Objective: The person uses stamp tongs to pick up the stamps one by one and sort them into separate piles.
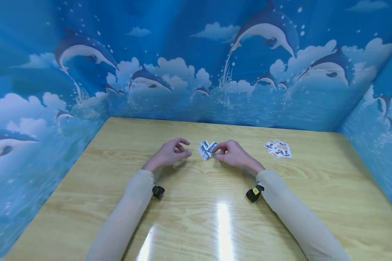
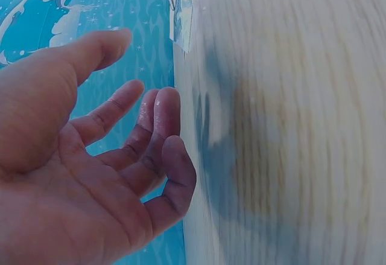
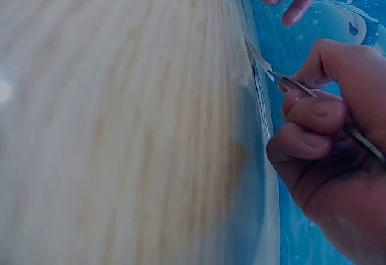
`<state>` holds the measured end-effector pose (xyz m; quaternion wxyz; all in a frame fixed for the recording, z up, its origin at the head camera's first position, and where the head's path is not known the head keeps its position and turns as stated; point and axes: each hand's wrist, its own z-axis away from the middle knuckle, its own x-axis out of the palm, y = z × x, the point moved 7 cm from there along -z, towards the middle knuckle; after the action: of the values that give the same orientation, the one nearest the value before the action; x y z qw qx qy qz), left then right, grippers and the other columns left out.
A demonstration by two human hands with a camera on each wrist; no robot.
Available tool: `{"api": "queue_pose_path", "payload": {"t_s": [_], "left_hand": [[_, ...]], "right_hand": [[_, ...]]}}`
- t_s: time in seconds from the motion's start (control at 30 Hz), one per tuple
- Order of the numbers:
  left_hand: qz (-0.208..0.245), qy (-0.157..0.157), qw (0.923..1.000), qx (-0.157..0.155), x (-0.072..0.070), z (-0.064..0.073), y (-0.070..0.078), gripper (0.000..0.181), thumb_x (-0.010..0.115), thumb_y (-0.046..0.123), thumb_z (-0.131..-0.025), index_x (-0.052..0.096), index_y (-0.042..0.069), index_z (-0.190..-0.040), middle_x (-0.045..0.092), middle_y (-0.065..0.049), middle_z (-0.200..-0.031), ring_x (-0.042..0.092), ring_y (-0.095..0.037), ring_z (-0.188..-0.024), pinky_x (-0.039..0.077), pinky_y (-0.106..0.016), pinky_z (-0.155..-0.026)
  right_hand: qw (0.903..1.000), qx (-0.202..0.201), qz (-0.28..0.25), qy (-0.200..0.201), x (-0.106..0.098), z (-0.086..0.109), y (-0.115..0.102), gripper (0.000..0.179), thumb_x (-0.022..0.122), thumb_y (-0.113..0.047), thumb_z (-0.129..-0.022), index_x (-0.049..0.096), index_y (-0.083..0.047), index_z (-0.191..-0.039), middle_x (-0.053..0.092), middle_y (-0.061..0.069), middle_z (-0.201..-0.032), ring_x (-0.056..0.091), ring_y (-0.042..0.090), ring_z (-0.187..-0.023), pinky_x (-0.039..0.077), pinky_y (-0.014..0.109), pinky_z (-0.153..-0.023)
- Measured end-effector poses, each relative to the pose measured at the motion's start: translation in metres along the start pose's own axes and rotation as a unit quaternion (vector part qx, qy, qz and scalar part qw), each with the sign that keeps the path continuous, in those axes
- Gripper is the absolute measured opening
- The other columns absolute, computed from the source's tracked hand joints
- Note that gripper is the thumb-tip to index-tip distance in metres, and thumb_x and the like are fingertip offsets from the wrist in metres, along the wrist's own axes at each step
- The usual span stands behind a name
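My right hand pinches a slim, pointed metal tool between thumb and fingers. Its thin tip slants down to the left, over a few small printed cards that lie overlapping on the table. Whether the tool is tweezers or a knife I cannot tell. To the left of these cards hovers my left hand, empty, its fingers loosely bent and thumb apart. Seen edge-on in the left wrist view, the cards show beyond my left fingertips.
A second group of overlapping printed cards lies farther right on the wooden table. Behind the table and at its sides hangs a blue cloth with dolphins. Each wrist wears a small black camera.
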<state>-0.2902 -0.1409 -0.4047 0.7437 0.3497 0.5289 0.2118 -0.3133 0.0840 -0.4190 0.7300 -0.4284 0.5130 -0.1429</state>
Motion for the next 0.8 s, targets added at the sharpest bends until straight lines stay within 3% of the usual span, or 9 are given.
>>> {"api": "queue_pose_path", "payload": {"t_s": [0.37, 0.53, 0.8], "left_hand": [[0.005, 0.01, 0.9999, -0.004, 0.002, 0.003, 0.0, 0.05, 0.068, 0.035, -0.098, 0.055, 0.014, -0.142, 0.063, -0.013, -0.122, 0.063, -0.028, -0.11, 0.054, -0.04, -0.089], [0.014, 0.016, 0.9997, -0.008, 0.003, 0.009, -0.004, 0.05, 0.069, 0.035, -0.098, 0.055, 0.015, -0.141, 0.063, -0.012, -0.123, 0.063, -0.027, -0.11, 0.054, -0.038, -0.086], [-0.006, 0.015, 0.9998, 0.009, 0.004, 0.024, 0.001, 0.051, 0.069, 0.032, -0.098, 0.054, 0.013, -0.142, 0.063, -0.01, -0.121, 0.064, -0.023, -0.105, 0.055, -0.036, -0.085]], "right_hand": [[0.998, 0.023, 0.041, 0.043, -0.019, 0.014, 0.005, 0.029, 0.067, -0.025, -0.093, 0.073, -0.012, -0.118, 0.062, 0.006, -0.081, 0.05, 0.018, -0.066, 0.041, 0.03, -0.06], [0.9955, 0.011, 0.064, 0.069, -0.032, 0.027, 0.003, 0.03, 0.064, -0.022, -0.092, 0.073, -0.011, -0.118, 0.065, 0.006, -0.08, 0.051, 0.018, -0.064, 0.042, 0.031, -0.06], [0.9959, 0.024, 0.064, 0.059, -0.041, 0.055, 0.015, 0.031, 0.064, -0.018, -0.092, 0.071, -0.008, -0.121, 0.068, 0.007, -0.084, 0.055, 0.016, -0.062, 0.044, 0.028, -0.054]]}}
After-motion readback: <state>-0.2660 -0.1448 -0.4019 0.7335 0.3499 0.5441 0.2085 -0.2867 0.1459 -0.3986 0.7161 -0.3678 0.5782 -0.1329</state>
